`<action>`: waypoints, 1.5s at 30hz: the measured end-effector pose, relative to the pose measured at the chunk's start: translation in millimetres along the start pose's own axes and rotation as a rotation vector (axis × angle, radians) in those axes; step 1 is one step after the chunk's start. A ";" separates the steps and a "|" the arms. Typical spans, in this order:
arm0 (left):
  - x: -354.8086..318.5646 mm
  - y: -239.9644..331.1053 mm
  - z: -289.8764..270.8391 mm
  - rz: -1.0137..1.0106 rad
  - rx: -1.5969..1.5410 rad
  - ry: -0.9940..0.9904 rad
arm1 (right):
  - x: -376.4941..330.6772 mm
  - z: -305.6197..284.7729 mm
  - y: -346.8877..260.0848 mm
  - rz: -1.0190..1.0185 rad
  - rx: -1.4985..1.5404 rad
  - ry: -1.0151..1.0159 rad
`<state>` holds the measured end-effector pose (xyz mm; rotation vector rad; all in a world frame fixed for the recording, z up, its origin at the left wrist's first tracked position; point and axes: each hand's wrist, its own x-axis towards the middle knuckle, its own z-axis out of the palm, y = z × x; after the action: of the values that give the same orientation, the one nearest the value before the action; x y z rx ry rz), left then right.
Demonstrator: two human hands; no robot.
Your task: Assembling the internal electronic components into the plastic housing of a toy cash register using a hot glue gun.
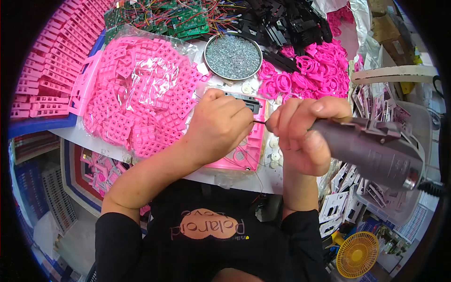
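L hand (221,123), near centre, is fisted beside the driver bit (260,122); can't tell if it pinches anything. Under it, pink housing (256,145) looks approx. partway: blk insert (251,105) lies at its 12, thin wire (258,181) loose at its 6, no cover visible; fastening prob. underway, piles unfitted. R hand (300,129), 3 o'clock, wraps the driver (376,155).

Materials, L–R: ribbed pink plastic stacks (51,70), 10; shiny clear bag (155,70) w/ gridded pink pcs (110,124), 10; flat green PCBs (188,23), 11; round metal dish (206,60) of tiny silvery screws (233,56), 12; angular blk plastic (291,23), 1; glossy pink rings (314,70), 2.
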<state>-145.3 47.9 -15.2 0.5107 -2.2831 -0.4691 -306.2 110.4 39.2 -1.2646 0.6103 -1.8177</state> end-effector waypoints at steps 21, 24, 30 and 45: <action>-10.3 -22.2 15.4 -0.203 0.172 -0.177 | 3.0 -41.0 72.9 0.003 -0.530 -0.007; -7.5 -23.0 15.9 -0.167 0.125 -0.159 | 11.1 -45.0 69.7 0.009 -0.507 -0.109; 4.4 -13.7 2.1 -0.072 0.063 -0.193 | 67.4 -65.2 33.5 0.161 -0.058 -0.096; -188.3 31.9 -288.6 -0.888 0.495 -0.743 | 10.1 -122.0 39.7 0.362 -1.538 -0.305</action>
<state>180.2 115.7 80.8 1.8987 -2.7740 -0.5642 -406.7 72.8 -31.9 -2.0529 2.0553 -0.5918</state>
